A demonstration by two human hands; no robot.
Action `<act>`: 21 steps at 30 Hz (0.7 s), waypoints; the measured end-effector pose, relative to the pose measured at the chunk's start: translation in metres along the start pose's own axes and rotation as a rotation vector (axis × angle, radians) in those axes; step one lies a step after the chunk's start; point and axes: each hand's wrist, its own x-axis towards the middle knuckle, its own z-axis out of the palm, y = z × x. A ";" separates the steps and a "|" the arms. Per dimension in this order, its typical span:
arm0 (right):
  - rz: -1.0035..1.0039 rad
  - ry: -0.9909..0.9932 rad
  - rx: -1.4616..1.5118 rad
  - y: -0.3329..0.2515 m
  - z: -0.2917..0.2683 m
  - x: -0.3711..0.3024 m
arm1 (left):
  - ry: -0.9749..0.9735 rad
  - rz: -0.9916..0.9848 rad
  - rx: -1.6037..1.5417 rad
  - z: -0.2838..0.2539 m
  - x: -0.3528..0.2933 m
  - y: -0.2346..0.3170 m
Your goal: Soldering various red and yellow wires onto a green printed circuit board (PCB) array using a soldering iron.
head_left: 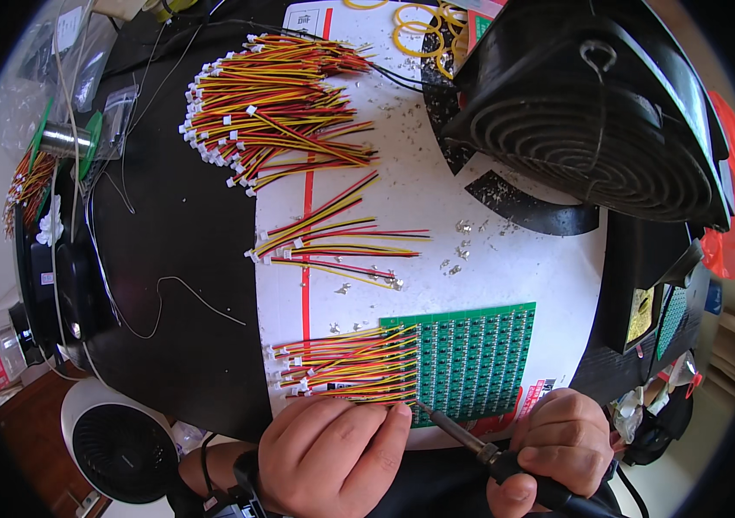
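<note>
My right hand (562,440) is wrapped round a soldering iron (471,440). Its tip meets the left edge of a green circuit board panel (475,358), near the lower left corner. Just left of the tip, my left hand (333,457) is closed, fingertips pressed on a connector cable (385,402) at the board's edge; the fingers hide part of it. Above it, a row of red, black and yellow cables (350,363) with white plugs runs onto the board's left side. Several loose cables (342,246) lie farther up, below a large bundle (281,104).
A black ribbed fan housing (592,147) stands at the far right. Solder scraps (462,250) dot the white sheet (540,268). Yellow rubber bands (419,34) lie at the far edge. At left are a solder wire spool (69,141), loose wire, and a small fan (126,449).
</note>
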 end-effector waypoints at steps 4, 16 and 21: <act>0.000 -0.011 0.001 0.000 -0.001 0.000 | -0.001 0.003 0.000 0.001 0.000 0.000; -0.041 0.029 0.051 0.003 -0.005 -0.006 | -0.062 -0.001 -0.015 -0.004 0.003 0.001; -0.009 0.021 0.031 0.001 -0.004 -0.004 | -0.064 -0.008 -0.011 -0.003 0.003 0.002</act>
